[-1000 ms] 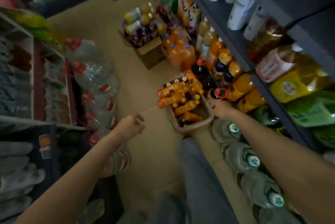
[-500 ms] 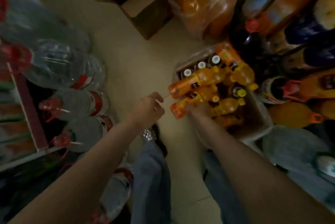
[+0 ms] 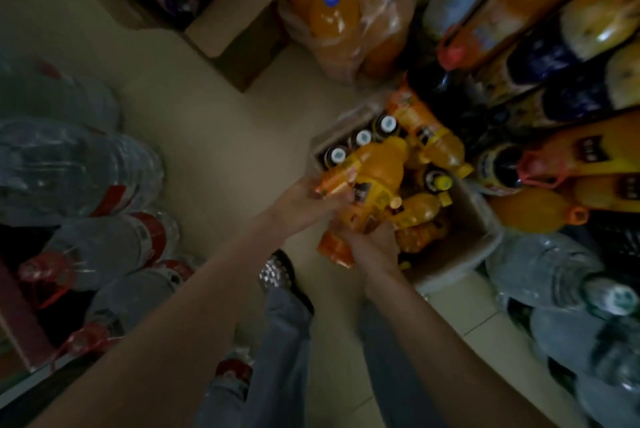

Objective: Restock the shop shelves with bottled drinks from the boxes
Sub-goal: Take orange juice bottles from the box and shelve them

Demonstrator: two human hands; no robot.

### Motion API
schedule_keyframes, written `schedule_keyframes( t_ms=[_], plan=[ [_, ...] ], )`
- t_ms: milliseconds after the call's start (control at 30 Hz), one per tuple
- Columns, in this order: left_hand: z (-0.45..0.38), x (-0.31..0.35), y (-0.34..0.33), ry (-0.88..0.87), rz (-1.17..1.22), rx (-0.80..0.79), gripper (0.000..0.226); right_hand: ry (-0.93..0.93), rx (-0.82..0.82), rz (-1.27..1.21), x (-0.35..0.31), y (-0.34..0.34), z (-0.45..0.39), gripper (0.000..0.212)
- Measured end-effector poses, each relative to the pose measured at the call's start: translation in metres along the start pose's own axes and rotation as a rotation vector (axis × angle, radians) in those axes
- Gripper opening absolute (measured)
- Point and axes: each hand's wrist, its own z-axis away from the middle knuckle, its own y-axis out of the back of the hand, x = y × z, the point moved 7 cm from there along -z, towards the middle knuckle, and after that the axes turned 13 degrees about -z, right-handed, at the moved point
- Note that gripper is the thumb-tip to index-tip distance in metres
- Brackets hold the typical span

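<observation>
Holding orange bottles [image 3: 377, 171]: box [image 3: 464, 254]

The single head camera looked steeply down from above the box [image 3: 460, 256], close over it, facing the floor; the dim, blurred edges perhaps held shelves beyond the box.

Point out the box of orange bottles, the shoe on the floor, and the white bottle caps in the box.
box [image 3: 474, 237], head view, on its bare right wall.
shoe [image 3: 277, 272], head view, on its sparkly toe.
white caps [image 3: 361, 138], head view, on the middle cap of the three.
</observation>
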Motion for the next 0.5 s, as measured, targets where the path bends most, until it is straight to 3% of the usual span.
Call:
schedule_keyframes(
  t_ms=[100,167,200,233,300,367,500],
  plan=[
    [0.004,0.007,0.006,-0.033,0.072,-0.027,0.015,0.166,-0.29,0.129,-0.036,-0.026,0.021,0.057],
    [0.002,-0.007,0.023,-0.007,0.196,0.07,0.024,0.1,-0.556,0.078,-0.048,-0.042,0.021,0.043],
    [0.001,-0.018,0.034,0.027,0.267,0.132,0.029,0.055,-0.608,0.032,-0.051,-0.043,0.012,0.036],
    [0.001,-0.028,0.044,0.052,0.326,0.181,0.031,0.044,-0.566,0.012,-0.053,-0.04,-0.005,0.034],
    [-0.004,-0.046,0.062,0.066,0.407,0.238,0.028,0.077,-0.276,0.088,-0.049,-0.025,-0.053,0.038],
    [-0.011,-0.062,0.074,0.094,0.449,0.275,0.02,0.022,-0.068,0.138,-0.023,-0.026,-0.095,0.056],
    [-0.023,-0.088,0.085,0.11,0.381,0.289,0.017,-0.152,0.139,-0.159,0.032,-0.065,-0.145,0.08]
  ],
)
